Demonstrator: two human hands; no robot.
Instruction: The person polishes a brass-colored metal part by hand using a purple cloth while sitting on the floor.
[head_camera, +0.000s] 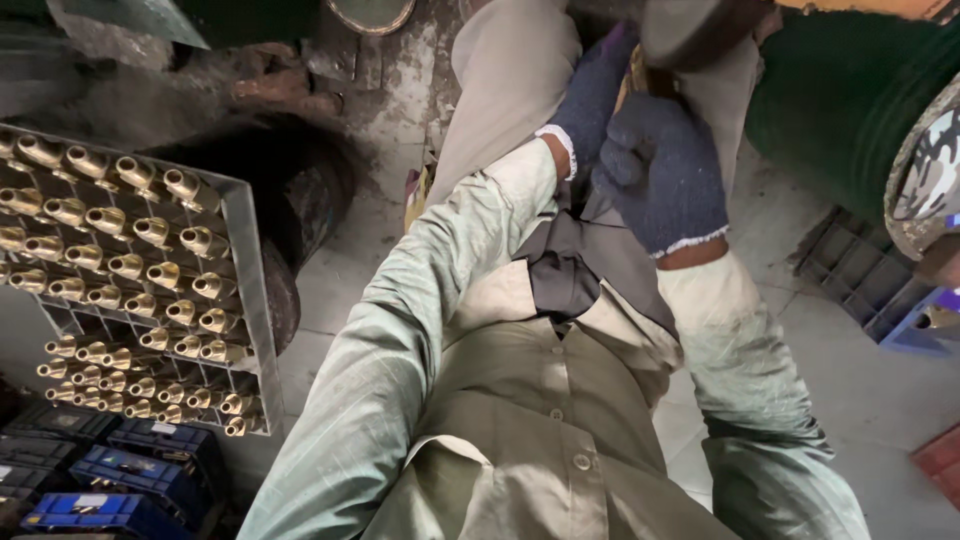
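Both my gloved hands, left (590, 95) and right (660, 170), close in a tight grip around a small brass piece (632, 72), pressed up at the dark machine head (695, 30). I judge I'm working it there; next calls for a steady hold.

Gloved hands (640, 150) gripping perhaps brass piece (634, 72)

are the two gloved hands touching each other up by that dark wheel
Touching. The head view shows the right hand in its dark blue glove pressed against the left hand, no gap between them, just under the dark wheel.
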